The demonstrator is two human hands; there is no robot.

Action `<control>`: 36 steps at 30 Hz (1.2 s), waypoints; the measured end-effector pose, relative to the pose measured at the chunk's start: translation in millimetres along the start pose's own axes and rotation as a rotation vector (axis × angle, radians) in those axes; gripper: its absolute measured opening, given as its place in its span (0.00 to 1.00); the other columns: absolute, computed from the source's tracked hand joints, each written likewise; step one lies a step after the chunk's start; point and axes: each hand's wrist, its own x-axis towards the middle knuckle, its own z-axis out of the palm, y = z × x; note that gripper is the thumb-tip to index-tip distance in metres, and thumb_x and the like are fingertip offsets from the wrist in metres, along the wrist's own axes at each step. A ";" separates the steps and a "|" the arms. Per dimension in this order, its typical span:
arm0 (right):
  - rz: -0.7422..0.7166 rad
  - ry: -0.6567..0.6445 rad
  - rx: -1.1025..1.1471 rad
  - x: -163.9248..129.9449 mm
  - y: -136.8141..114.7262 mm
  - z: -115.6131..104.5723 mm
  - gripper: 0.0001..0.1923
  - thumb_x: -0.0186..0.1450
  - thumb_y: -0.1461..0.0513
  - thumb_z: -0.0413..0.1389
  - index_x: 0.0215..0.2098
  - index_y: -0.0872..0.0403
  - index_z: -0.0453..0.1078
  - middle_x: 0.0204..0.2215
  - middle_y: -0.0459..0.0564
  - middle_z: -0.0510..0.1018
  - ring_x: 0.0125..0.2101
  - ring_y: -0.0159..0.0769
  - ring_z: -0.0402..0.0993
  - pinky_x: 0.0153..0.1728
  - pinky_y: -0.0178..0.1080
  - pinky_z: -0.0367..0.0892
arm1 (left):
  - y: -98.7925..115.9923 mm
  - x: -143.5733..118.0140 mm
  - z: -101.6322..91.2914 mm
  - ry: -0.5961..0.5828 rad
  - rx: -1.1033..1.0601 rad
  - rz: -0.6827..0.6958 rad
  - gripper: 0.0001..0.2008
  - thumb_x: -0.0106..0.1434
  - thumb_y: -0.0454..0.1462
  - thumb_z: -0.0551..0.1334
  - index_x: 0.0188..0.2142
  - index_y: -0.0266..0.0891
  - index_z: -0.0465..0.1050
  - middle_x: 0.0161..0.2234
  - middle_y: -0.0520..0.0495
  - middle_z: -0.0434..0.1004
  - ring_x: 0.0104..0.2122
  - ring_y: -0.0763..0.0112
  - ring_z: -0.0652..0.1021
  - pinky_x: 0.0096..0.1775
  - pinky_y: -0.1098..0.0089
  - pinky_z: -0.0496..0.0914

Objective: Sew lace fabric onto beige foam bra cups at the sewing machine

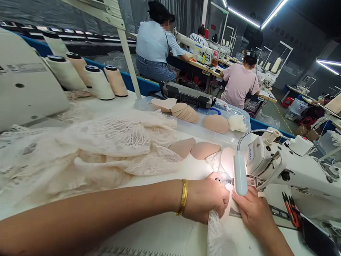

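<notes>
My left hand (206,199), with a gold bangle at the wrist, is closed on a strip of white lace (217,243) at the needle of a white sewing machine (303,175). My right hand (254,213) presses flat on the same lace piece, just right of the needle. A small lamp (239,174) on a bendy neck lights the spot between both hands. The lace trails down toward the table's front edge.
A heap of cream lace fabric (97,149) lies at left. Beige foam cups (204,150) sit behind the needle, more in a clear tray (243,114). Thread cones (98,82) stand at back left. Scissors (291,208) lie at right. Other people sew at far tables.
</notes>
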 end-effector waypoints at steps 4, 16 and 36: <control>0.043 -0.015 -0.028 -1.0 2.5 3.1 0.22 0.67 0.72 0.47 0.48 0.47 0.75 0.46 0.49 0.82 0.44 0.39 0.76 0.41 0.37 0.70 | -1.5 0.4 2.3 0.031 -0.021 -0.005 0.05 0.50 0.30 0.67 0.24 0.43 0.78 0.35 0.50 0.83 0.32 0.65 0.75 0.50 0.58 0.58; 0.105 -0.008 -0.062 -2.3 1.3 2.7 0.26 0.67 0.72 0.47 0.55 0.44 0.74 0.50 0.48 0.82 0.46 0.39 0.77 0.46 0.39 0.71 | -4.4 1.9 3.6 0.044 -0.061 -0.011 0.05 0.51 0.30 0.65 0.23 0.42 0.76 0.35 0.49 0.83 0.33 0.64 0.75 0.49 0.59 0.57; 0.091 0.005 -0.013 -4.6 0.1 1.9 0.20 0.69 0.72 0.47 0.49 0.48 0.74 0.47 0.48 0.81 0.44 0.41 0.74 0.46 0.40 0.68 | -22.8 9.1 -5.6 0.061 0.021 -0.021 0.07 0.52 0.30 0.65 0.21 0.39 0.72 0.31 0.51 0.80 0.30 0.70 0.72 0.46 0.60 0.54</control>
